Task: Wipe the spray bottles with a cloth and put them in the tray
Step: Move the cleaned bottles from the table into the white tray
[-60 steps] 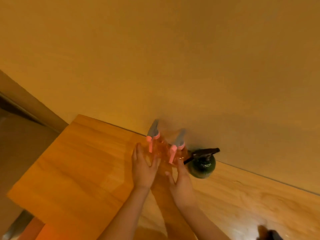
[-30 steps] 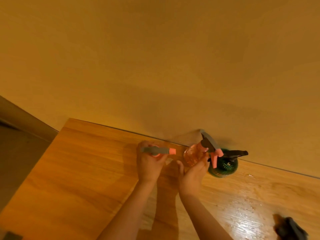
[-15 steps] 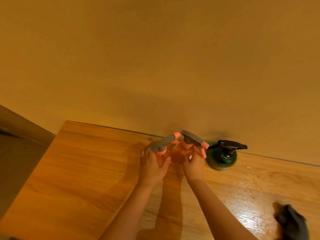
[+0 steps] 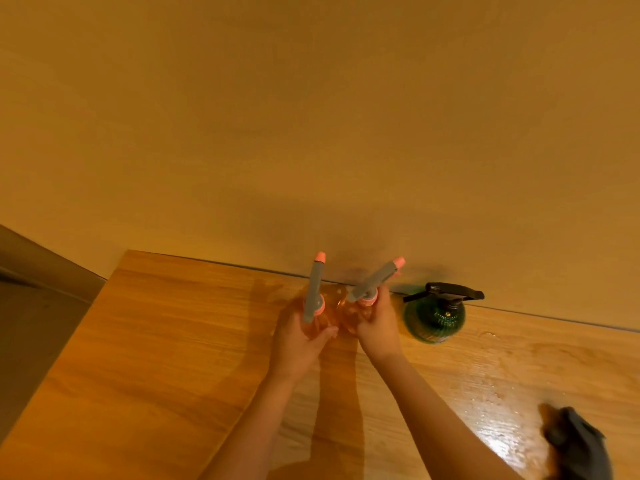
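Two clear orange spray bottles with grey heads and pink nozzle tips stand side by side near the wall on the wooden table (image 4: 166, 348). My left hand (image 4: 298, 344) is closed around the left orange bottle (image 4: 316, 289). My right hand (image 4: 377, 323) grips the right orange bottle (image 4: 372, 284), whose nozzle points up and to the right. A round green spray bottle (image 4: 434, 318) with a black head stands alone just right of my right hand. A dark grey cloth (image 4: 578, 445) lies crumpled at the lower right. No tray is in view.
A plain wall (image 4: 311, 133) rises directly behind the bottles. The table's left edge drops off to the floor (image 4: 31, 323). Water drops glisten on the table surface (image 4: 495, 400) near the cloth.
Both hands went from resting beside the orange bottles to gripping them. The bottles have been turned, so their nozzles now point away toward the wall instead of sideways.
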Demonstrator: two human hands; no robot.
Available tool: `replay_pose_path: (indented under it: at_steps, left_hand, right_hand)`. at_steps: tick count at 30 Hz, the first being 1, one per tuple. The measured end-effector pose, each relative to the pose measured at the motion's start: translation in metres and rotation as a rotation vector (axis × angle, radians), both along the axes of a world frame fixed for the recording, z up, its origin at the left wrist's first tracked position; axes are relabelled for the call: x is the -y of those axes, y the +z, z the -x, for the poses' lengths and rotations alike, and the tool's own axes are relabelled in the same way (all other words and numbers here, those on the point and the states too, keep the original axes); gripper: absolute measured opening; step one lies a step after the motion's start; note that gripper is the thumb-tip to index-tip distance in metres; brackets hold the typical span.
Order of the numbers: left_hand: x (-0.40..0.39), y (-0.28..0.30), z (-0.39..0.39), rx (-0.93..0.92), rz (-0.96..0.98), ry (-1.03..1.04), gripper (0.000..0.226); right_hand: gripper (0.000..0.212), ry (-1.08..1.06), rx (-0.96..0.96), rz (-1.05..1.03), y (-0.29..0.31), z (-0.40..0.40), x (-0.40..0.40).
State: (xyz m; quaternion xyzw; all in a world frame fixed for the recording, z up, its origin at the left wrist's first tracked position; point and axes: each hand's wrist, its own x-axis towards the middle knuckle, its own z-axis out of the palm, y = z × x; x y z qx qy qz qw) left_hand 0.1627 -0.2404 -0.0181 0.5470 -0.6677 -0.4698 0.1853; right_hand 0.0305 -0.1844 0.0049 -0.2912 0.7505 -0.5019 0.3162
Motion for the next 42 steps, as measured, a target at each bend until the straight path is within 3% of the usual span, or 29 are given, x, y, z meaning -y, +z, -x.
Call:
replay_pose_path:
  at_steps: [4, 7, 21, 26, 31, 37, 42]
  left_hand:
    - [-0.004, 0.004, 0.002, -0.046, 0.035, 0.050, 0.058]
    - [-0.007, 0.004, 0.001, -0.031, 0.012, -0.016, 0.048]
    - [-0.063, 0.015, 0.013, -0.069, 0.140, 0.125, 0.056]
    - [-0.133, 0.025, 0.036, -0.151, 0.207, 0.099, 0.052]
    - [-0.238, 0.030, 0.093, -0.110, 0.289, 0.024, 0.040]
    - [-0.364, 0.059, 0.190, -0.136, 0.275, -0.077, 0.051]
    - [-0.421, 0.069, 0.255, -0.190, 0.257, -0.265, 0.049]
  right_hand:
    - [0.055, -0.093, -0.113, -0.090, -0.005, -0.003, -0.007]
    - [0.043, -0.050, -0.186, -0.092, -0.003, 0.001, -0.009]
    - [0.031, 0.206, -0.144, 0.024, 0.001, 0.019, -0.059]
    - [0.030, 0.296, -0.174, 0.088, 0.010, 0.050, -0.138]
    - [0.036, 0.258, -0.190, 0.073, 0.026, 0.107, -0.248]
    - [0.038, 0.107, -0.157, 0.085, 0.057, 0.180, -0.383]
    - [0.039, -0.064, -0.169, 0.091, 0.066, 0.234, -0.458]
